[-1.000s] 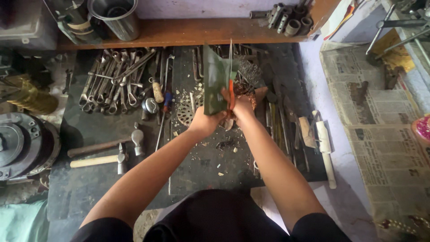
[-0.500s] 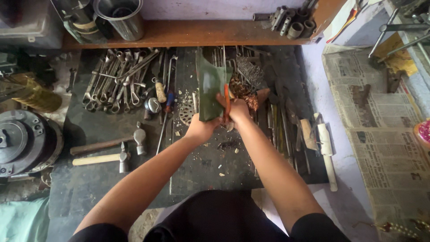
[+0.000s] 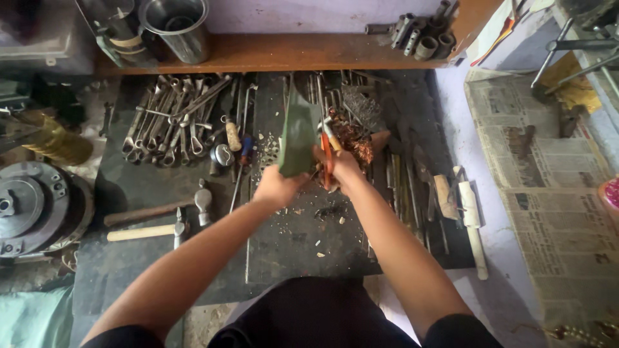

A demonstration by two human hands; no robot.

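My left hand (image 3: pixel 276 187) grips the lower end of a flat green sheet (image 3: pixel 298 135) and holds it upright over the dark work mat (image 3: pixel 303 248). My right hand (image 3: pixel 343 169) is closed on orange-handled snips (image 3: pixel 327 153), whose blades meet the sheet's right edge. A heap of reddish-brown shavings (image 3: pixel 351 138) lies just behind the right hand. Small chips are scattered on the mat below both hands.
A row of spanners (image 3: pixel 169 122) and screwdrivers lies at the left of the mat, two hammers (image 3: pixel 155 222) nearer. Files and rods (image 3: pixel 412 187) lie at the right. A metal bucket (image 3: pixel 175 26) stands on the wooden shelf. Newspaper (image 3: pixel 548 187) covers the floor on the right. A round metal disc (image 3: pixel 26 206) sits far left.
Both hands and the green sheet have stayed in nearly the same spot, shifting slightly. The snips have worked along the sheet's right edge.
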